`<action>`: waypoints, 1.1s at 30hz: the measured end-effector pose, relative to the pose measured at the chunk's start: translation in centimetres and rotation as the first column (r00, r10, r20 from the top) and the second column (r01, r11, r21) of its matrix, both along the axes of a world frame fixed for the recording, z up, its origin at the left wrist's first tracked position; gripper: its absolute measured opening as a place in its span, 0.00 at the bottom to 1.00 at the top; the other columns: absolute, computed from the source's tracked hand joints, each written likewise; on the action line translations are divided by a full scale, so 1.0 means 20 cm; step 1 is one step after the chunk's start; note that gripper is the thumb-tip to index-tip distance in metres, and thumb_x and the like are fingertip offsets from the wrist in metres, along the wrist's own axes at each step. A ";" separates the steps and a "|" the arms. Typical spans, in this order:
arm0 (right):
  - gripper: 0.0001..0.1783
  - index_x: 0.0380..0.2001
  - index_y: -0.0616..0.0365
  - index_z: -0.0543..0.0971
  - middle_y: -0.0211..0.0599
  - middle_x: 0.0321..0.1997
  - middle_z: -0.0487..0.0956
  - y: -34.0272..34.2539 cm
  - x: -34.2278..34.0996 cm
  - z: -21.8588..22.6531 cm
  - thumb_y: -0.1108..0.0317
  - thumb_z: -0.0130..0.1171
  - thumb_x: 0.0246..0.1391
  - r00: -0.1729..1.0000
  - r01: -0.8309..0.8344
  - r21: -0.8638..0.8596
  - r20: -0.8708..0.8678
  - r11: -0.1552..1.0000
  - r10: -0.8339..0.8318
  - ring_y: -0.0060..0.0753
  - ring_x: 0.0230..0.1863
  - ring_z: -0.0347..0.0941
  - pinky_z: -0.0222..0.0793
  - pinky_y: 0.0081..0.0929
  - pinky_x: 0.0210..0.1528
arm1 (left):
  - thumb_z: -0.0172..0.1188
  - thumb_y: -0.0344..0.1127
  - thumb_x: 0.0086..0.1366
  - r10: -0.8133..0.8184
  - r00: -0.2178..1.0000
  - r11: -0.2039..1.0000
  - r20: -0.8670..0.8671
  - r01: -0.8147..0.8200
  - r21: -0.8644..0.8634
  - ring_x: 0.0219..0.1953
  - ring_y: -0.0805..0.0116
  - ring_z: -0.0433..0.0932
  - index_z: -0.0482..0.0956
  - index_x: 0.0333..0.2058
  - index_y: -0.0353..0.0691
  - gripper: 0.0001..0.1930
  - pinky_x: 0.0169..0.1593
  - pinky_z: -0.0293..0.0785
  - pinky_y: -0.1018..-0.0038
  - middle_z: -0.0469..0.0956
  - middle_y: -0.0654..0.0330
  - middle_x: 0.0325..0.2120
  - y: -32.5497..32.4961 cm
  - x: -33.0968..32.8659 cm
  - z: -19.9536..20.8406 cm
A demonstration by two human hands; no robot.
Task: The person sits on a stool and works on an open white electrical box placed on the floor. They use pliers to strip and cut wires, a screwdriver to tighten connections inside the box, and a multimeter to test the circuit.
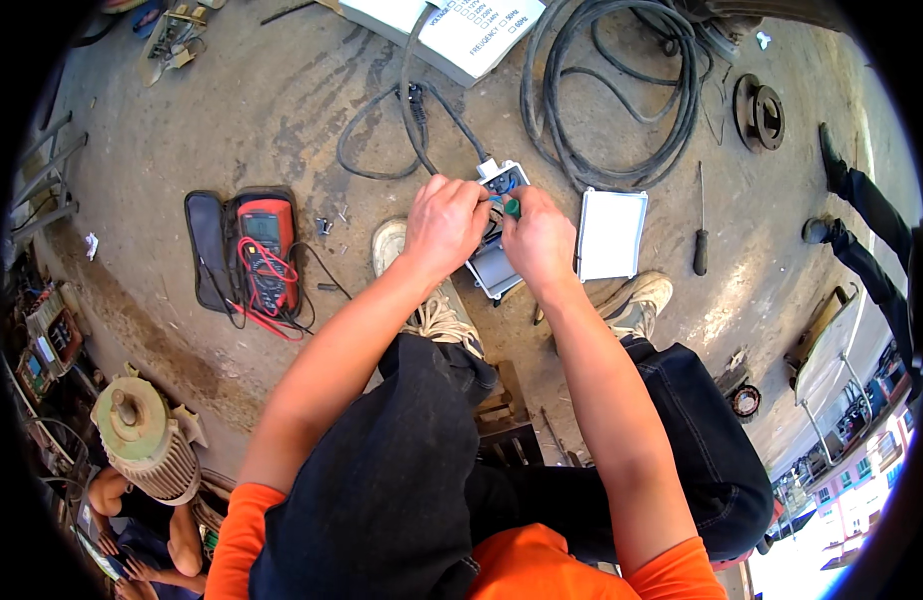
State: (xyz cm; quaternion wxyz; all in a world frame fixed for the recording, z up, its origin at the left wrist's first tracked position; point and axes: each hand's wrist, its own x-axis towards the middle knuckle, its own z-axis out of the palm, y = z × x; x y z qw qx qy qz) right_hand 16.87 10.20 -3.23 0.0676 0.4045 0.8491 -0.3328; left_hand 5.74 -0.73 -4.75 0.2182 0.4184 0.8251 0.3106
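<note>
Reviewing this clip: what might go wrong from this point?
The right hand works a green-handled screwdriver inside the open grey junction box right beside the left hand; a slip might jab its fingers. Loose screws on the dirty floor could get lost. The black cable could tug the box.

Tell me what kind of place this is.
Probably an electrical repair workshop: an electric motor stands on the stained concrete floor, with a red multimeter and coiled black cables.

white printed sheet (462,30) at top centre; red multimeter's grey screen (261,228) at left
</note>
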 end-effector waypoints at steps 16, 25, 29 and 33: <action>0.11 0.39 0.58 0.83 0.50 0.30 0.84 -0.02 -0.01 0.01 0.63 0.64 0.58 0.909 0.409 -0.359 0.075 0.839 -0.411 0.56 0.32 0.81 0.75 0.44 0.38 | 0.66 0.34 0.58 -0.027 1.000 0.984 0.014 0.029 -0.176 0.40 0.55 0.76 0.87 0.35 0.42 0.06 0.47 0.71 0.61 0.81 0.59 0.32 0.02 0.01 0.03; 0.12 0.42 0.50 0.84 0.51 0.30 0.84 -0.04 0.10 -0.01 0.60 0.64 0.57 0.982 0.189 -0.349 0.079 0.918 -0.172 0.56 0.35 0.82 0.76 0.46 0.40 | 0.68 0.34 0.58 -0.066 0.995 0.987 0.077 0.077 -0.139 0.44 0.59 0.75 0.88 0.38 0.47 0.08 0.51 0.67 0.62 0.86 0.63 0.34 0.01 -0.01 0.03; 0.12 0.43 0.49 0.84 0.51 0.32 0.84 -0.10 0.14 -0.01 0.61 0.64 0.56 0.974 0.225 -0.316 0.040 0.922 -0.224 0.55 0.37 0.82 0.76 0.47 0.41 | 0.68 0.34 0.58 -0.058 0.996 0.991 0.073 0.066 -0.113 0.47 0.59 0.74 0.88 0.39 0.47 0.09 0.53 0.66 0.61 0.86 0.62 0.33 0.01 0.00 0.01; 0.12 0.43 0.49 0.84 0.48 0.33 0.84 -0.10 0.12 -0.01 0.61 0.64 0.56 0.949 0.315 -0.235 0.100 0.920 -0.299 0.54 0.37 0.82 0.77 0.47 0.42 | 0.69 0.35 0.58 -0.058 0.998 0.992 0.039 0.062 -0.112 0.47 0.55 0.76 0.88 0.38 0.44 0.09 0.53 0.69 0.60 0.85 0.59 0.32 0.01 -0.01 0.02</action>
